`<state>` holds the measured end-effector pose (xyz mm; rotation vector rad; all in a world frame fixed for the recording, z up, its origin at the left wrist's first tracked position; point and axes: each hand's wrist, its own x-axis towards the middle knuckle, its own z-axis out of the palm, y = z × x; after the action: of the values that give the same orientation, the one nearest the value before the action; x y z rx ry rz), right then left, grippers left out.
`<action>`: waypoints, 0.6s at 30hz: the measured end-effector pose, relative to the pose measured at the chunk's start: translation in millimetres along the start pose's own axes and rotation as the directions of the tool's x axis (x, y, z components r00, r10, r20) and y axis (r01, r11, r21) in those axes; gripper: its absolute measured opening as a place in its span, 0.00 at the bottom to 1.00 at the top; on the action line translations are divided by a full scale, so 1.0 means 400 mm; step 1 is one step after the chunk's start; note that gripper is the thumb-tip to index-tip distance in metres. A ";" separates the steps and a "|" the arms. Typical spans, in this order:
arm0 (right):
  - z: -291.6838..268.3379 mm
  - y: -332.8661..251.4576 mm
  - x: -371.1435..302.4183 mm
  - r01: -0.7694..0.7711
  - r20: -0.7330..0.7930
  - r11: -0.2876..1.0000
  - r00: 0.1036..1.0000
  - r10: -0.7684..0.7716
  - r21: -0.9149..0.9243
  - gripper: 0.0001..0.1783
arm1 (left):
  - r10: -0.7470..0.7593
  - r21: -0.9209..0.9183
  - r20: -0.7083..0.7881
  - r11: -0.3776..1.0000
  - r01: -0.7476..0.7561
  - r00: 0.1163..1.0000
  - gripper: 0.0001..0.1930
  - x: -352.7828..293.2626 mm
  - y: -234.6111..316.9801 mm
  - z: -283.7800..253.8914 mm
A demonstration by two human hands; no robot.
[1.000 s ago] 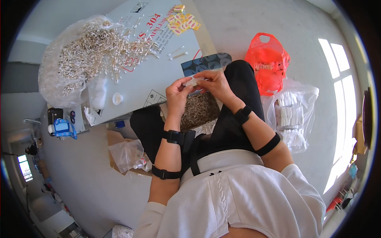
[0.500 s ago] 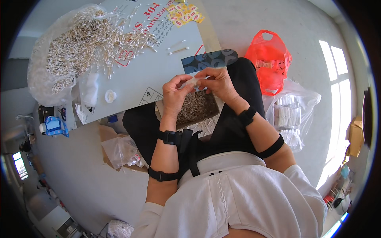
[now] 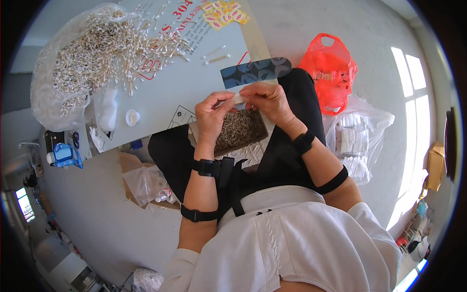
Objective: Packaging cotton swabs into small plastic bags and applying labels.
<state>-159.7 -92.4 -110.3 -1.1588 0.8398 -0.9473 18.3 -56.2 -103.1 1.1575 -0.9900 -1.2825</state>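
Between the fingertips of both hands is a small white piece (image 3: 238, 99); it may be a little bag or a bundle, but its kind does not show. My left hand (image 3: 212, 113) pinches it from the left and my right hand (image 3: 269, 100) from the right. Just below them, between my knees, an open box (image 3: 264, 135) holds a mass of cotton swabs (image 3: 238, 129). To the left on the table, a clear plastic bag (image 3: 41, 95) spills out a big heap of cotton swabs (image 3: 92, 58). Two loose swabs (image 3: 217, 59) lie nearer my hands.
The pale table (image 3: 160, 97) carries yellow printed cards (image 3: 224, 14), a small white round dish (image 3: 132, 117), a white roll (image 3: 108, 109) and a blue pouch (image 3: 65, 155). On the floor stand a red plastic bag (image 3: 335, 73), a clear bag of white packs (image 3: 352, 141) and a cardboard box (image 3: 131, 165).
Both hands stay close together at nearly the same spot, with the white piece turned a little between the fingers. The whole view has shifted slightly.
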 end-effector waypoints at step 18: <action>-0.005 0.009 -0.019 0.033 0.001 0.997 0.999 -0.033 0.071 0.06 | 0.123 0.045 -0.012 0.991 -0.122 0.992 0.04 -0.020 -0.009 -0.010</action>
<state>-163.7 -85.6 -113.7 -1.1154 0.7813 -0.9946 21.1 -47.9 -106.7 1.1205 -1.0666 -1.1582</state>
